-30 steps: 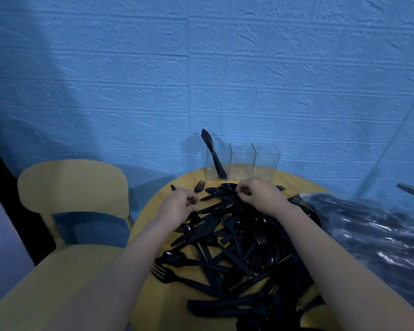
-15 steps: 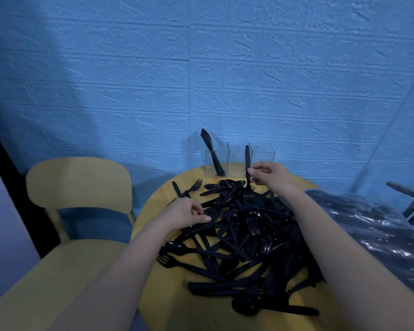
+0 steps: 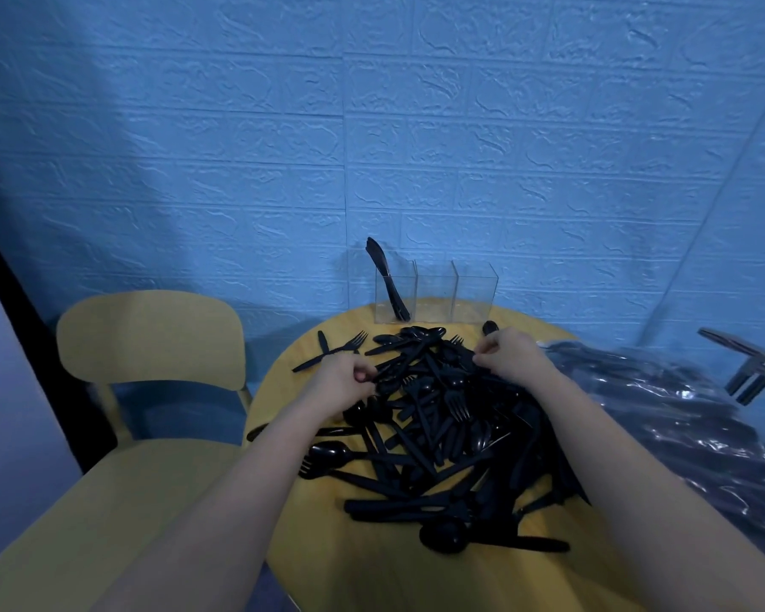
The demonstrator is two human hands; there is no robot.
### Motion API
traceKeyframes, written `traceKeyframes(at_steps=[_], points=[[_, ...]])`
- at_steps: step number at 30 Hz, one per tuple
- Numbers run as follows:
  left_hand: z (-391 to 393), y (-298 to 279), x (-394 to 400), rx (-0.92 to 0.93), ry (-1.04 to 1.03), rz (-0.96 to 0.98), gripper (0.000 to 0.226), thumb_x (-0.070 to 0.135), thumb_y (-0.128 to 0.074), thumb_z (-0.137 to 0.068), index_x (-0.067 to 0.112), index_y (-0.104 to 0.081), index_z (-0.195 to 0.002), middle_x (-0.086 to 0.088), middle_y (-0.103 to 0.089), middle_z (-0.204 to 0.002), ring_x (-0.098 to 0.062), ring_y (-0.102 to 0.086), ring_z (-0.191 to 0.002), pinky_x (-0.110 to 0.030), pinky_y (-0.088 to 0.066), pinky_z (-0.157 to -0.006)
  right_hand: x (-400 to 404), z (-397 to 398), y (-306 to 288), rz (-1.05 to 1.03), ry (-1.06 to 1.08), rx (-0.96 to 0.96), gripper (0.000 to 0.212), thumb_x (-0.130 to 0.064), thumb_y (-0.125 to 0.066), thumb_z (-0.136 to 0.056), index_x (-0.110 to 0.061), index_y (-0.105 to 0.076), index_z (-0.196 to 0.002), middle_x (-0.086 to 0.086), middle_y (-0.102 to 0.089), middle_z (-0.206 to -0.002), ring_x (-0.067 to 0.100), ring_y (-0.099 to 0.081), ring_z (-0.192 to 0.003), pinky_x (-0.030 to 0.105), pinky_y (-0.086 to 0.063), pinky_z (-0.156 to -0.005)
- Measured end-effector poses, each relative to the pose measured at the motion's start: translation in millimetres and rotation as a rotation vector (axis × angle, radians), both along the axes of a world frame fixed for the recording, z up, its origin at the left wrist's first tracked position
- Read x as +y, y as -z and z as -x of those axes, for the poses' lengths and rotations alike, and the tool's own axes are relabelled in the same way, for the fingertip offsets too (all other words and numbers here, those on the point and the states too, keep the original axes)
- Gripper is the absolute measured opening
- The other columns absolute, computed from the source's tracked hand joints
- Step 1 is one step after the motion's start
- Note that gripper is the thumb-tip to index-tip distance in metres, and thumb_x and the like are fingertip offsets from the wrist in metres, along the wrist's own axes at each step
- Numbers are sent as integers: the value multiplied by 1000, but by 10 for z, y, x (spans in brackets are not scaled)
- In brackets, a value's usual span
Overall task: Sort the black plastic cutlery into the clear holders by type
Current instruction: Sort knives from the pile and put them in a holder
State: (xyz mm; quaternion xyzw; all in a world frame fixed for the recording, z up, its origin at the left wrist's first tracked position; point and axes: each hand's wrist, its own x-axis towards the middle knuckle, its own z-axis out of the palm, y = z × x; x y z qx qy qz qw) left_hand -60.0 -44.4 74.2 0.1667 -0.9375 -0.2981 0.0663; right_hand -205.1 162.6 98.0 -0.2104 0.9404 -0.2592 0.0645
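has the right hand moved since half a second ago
Yes. The right hand has come back from the holders down to the cutlery pile.

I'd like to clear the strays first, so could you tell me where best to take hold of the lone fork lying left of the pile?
Probably the handle. The fork lies flat on the table, tines toward the holders, its handle running down-left and crossing a knife. The left hand sits beside it, so come from above and pinch the handle's edges.
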Motion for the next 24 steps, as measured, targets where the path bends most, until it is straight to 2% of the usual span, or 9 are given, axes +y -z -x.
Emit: traceKeyframes(at_steps=[3, 5, 7, 9, 11, 13, 15, 18, 24], points=[[2, -82, 14, 118, -52, -118, 18, 12, -64, -89, 12, -70, -106, 0, -68, -95, -7, -60, -79, -13, -41, -66, 22, -50, -6, -36, -1, 51, 12, -20, -64, -87, -15, -70, -96, 6, -68, -96, 22, -62, -92, 35, -52, -85], [-1, -136, 15, 194, -83, -226, 13, 9, -62, -90, 10, -70, -100, 0, -68, -86, 0, -61, -64, -4, -41, -55, 12, -99, -14, -12, -17, 111, 13, -22, -64, -88, -15, -69, -97, 3, -68, -96, 20, -62, -90, 35, -52, -83], [-13, -196, 29, 268, -103, -349, 11, 6, -62, -90, 10, -69, -96, 1, -67, -81, 6, -61, -56, -3, -43, -55, -24, -178, -44, 43, -61, 165, 14, -23, -64, -88, -15, -69, -98, -1, -66, -95, 17, -59, -85, 30, -50, -77], [-18, -241, 47, 314, -104, -543, 11, 4, -61, -90, 8, -69, -96, -2, -67, -84, 2, -65, -61, -10, -52, -64, -83, -265, -72, 110, -122, 162, 13, -24, -65, -88, -17, -69, -98, -4, -65, -93, 11, -56, -78, 24, -46, -68], [-11, -268, 65, 331, -122, -711, 12, 3, -60, -90, 7, -68, -98, -7, -67, -86, -10, -69, -68, -28, -58, -76, -150, -353, -88, 177, -175, 117, 13, -24, -66, -88, -17, -69, -98, -5, -65, -93, 3, -53, -72, 14, -39, -59], [-3, -280, 68, 336, -136, -768, 15, 3, -59, -91, 3, -66, -105, -5, -67, -84, -11, -70, -67, -25, -58, -68, -206, -432, -90, 213, -211, 77, 14, -23, -66, -89, -16, -69, -101, -5, -64, -92, 0, -52, -72, 11, -36, -58], [-13, -292, 69, 347, -152, -821, 17, 2, -58, -92, 2, -64, -107, -7, -67, -88, -10, -70, -64, -20, -56, -60, -242, -486, -71, 221, -231, 46, 15, -23, -65, -90, -16, -69, -103, -4, -64, -93, 5, -55, -80, 14, -39, -65], [-39, -301, 44, 369, -199, -907, 15, 2, -57, -92, 3, -61, -107, -10, -67, -94, -13, -70, -62, -24, -59, -63, -262, -528, -32, 243, -245, 8, 15, -23, -65, -90, -17, -69, -102, -4, -64, -94, 10, -56, -88, 18, -40, -74], [-104, -248, -61, 295, -251, -938, 16, 6, -55, -94, 6, -60, -110, -12, -69, -89, -17, -70, -63, -28, -55, -63, -270, -547, 47, 243, -263, -32, 14, -22, -65, -89, -17, -69, -102, -8, -61, -90, 6, -54, -84, 12, -39, -67]])
